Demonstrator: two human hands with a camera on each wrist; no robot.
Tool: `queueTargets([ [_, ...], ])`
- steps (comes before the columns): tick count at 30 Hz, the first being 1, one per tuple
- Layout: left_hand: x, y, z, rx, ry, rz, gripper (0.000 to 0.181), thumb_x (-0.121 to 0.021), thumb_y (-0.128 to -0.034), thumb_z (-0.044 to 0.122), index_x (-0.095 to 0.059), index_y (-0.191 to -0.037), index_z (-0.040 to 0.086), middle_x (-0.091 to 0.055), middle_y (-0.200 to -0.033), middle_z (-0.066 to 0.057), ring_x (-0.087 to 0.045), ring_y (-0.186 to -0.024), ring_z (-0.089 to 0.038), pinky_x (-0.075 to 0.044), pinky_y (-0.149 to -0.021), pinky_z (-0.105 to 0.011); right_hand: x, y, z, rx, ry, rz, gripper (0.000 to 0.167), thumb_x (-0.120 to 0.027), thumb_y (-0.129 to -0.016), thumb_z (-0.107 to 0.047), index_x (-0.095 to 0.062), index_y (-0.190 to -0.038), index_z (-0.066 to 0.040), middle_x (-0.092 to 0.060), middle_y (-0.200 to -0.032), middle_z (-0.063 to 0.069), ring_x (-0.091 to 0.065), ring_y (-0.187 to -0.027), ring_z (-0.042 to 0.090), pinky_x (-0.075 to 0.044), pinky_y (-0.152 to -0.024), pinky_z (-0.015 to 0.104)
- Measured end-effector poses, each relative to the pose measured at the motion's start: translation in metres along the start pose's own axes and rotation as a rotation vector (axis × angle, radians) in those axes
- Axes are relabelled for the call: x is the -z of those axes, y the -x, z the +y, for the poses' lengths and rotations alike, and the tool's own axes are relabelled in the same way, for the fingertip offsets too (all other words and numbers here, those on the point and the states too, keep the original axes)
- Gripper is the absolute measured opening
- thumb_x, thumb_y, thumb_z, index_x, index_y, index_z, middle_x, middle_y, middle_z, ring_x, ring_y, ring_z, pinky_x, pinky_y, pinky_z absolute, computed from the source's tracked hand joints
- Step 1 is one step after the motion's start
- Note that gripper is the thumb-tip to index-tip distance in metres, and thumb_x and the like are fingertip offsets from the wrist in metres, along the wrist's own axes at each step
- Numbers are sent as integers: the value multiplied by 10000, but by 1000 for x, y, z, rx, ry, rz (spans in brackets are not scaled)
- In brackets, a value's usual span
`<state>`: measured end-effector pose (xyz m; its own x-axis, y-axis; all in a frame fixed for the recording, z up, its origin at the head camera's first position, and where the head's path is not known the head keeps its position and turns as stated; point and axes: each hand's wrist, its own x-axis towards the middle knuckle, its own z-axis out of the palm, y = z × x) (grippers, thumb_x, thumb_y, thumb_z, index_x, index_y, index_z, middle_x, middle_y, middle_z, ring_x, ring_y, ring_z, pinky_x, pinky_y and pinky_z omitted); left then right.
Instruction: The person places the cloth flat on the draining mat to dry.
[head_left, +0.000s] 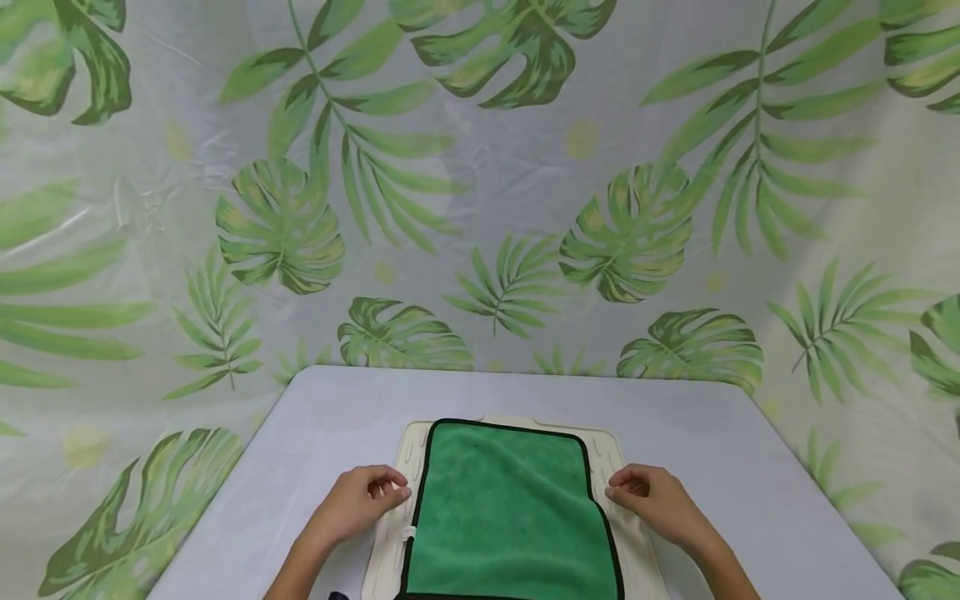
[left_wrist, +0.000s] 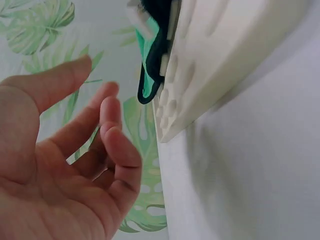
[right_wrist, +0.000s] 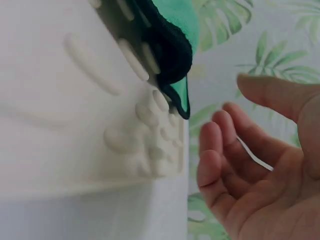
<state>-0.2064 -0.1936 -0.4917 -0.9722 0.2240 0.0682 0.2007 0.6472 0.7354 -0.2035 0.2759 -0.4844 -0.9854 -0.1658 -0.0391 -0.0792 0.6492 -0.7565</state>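
A green cloth [head_left: 510, 508] with dark edging lies spread over a cream board [head_left: 636, 554] that has raised oval ridges. A small white tag [head_left: 409, 532] sticks out from the cloth's left edge. My left hand [head_left: 358, 502] hovers beside the left edge, thumb and fingers apart and loosely bent, holding nothing. Opposite it, my right hand [head_left: 660, 504] is near the right edge, its fingers also loosely bent around nothing. Both wrist views show a gap between the fingers and the cloth. The cloth's near end runs out of the head view.
The board rests on a table with a white cover [head_left: 720, 450]. Behind and around the table hangs a pale sheet [head_left: 510, 167] printed with green leaves. A small dark object [head_left: 338, 596] shows at the bottom edge near my left forearm.
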Motion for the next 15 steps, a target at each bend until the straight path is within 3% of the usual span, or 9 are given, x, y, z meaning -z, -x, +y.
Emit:
queueTargets([
  [7,0,-34,4,15,-17,142,109,-769,-938,290,-789,-997,201,-629,-802,67,-508,-686,-88,-406,-592,-255,-9,-31,-1,-34,-69,123,231,-719,-981,-258,-733,-1096,-58,-734,-957,96,-672,-835,216,-538,-667,333],
  [15,-7,-68,1,-21,-35,176,96,-750,-958,251,-804,-1005,188,-675,-843,54,-504,-692,-105,-402,-587,-280,-17,-62,1,-18,-50,188,245,-704,-992,-237,-735,-1134,-40,-730,-975,106,-679,-817,207,-534,-634,318],
])
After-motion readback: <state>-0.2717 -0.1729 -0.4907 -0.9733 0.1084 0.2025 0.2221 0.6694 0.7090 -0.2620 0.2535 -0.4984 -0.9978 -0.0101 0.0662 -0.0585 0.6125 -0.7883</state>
